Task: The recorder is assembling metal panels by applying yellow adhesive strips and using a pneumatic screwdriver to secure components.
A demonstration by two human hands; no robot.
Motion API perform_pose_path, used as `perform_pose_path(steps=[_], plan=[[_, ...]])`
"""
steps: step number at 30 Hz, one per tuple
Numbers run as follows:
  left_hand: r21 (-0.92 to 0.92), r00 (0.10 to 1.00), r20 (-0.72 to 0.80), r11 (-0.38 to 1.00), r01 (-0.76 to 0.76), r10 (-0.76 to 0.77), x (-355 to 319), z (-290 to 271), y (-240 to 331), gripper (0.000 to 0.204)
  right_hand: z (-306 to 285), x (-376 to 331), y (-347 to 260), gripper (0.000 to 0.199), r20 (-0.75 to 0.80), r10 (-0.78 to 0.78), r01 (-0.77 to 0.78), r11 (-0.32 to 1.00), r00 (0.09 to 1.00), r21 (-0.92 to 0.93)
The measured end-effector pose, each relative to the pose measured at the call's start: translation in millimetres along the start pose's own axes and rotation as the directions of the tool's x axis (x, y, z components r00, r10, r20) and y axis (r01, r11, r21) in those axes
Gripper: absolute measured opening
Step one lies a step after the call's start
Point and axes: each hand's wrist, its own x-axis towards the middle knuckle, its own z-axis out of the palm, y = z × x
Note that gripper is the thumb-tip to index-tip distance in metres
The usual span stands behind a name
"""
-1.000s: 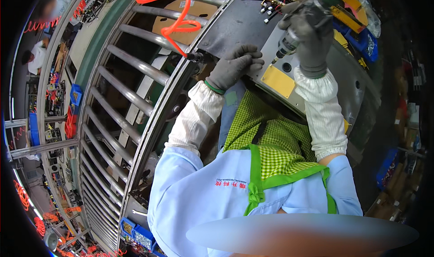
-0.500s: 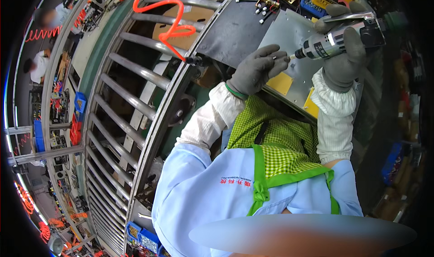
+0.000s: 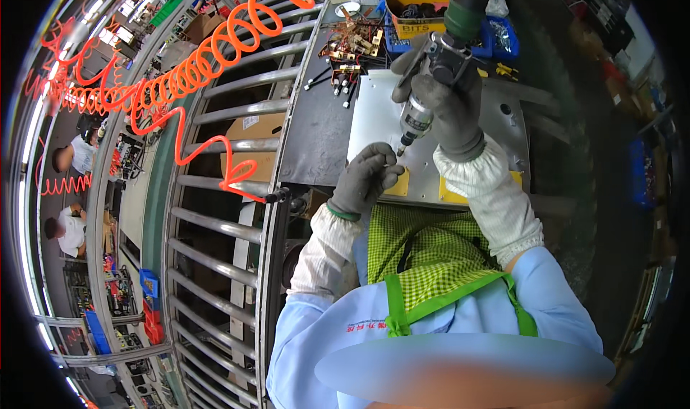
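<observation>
Power screwdriver: the driver (image 3: 417, 117) is held above the panel, its body inclined and its bit directed down toward the panel's left half; whether contact is made at the bit cannot be told.
Right hand: the grey-gloved right hand (image 3: 451, 108) is wrapped around the driver body, fingers closed on both sides of it.
Left hand: the grey-gloved left hand (image 3: 365, 179) is positioned just beside the bit, at the panel's near left corner; its fingers are curled inward with the fingertips drawn close to the thumb. Whether a small part is pinched between them cannot be told.
Metal panel: the grey panel (image 3: 374, 113) is laid flat on the dark workbench (image 3: 307, 150), in front of the person; round holes are visible in its right half.
Yellow pieces: a yellow piece (image 3: 399, 184) is seen at the panel's near edge, beside the left hand; more yellow is seen farther right along that edge.
Wired parts: a pile of brass-coloured parts with leads (image 3: 359, 39) is placed beyond the panel, to the left.
Bins: a yellow bin (image 3: 413, 26) is set among blue bins (image 3: 503, 39) at the far end.
Conveyor: metal rollers (image 3: 224, 227) are mounted left of the workbench.
Air line: an orange coiled hose (image 3: 215, 58) is suspended over the rollers, its dark connector (image 3: 277, 195) located at the conveyor's edge.
</observation>
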Motion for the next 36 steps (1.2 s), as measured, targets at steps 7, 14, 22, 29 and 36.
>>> perform_pose_path(steps=[7,14,22,29,36], plan=[[-0.131,0.99,0.028,0.983,-0.13,0.135,12,-1,-11,0.027,-6,1,-4,0.04,-0.051,-0.05,0.047,0.997,0.997,-0.061],[-0.118,0.989,-0.062,0.983,-0.139,0.132,18,11,-17,0.033,-32,14,5,0.041,-0.066,-0.215,0.222,0.967,0.974,0.125],[-0.406,0.982,-0.167,0.901,-0.151,0.089,13,36,-20,0.028,-55,16,-1,0.046,0.004,-0.116,0.114,0.983,0.993,0.144],[-0.434,0.993,-0.098,0.895,-0.103,0.067,11,32,-24,0.024,-49,13,9,0.046,0.033,-0.155,0.149,0.976,0.987,0.158],[-0.4,0.994,-0.107,0.916,-0.028,-0.017,11,26,-26,0.026,-46,1,16,0.047,0.199,-0.108,0.031,0.935,0.974,0.352]])
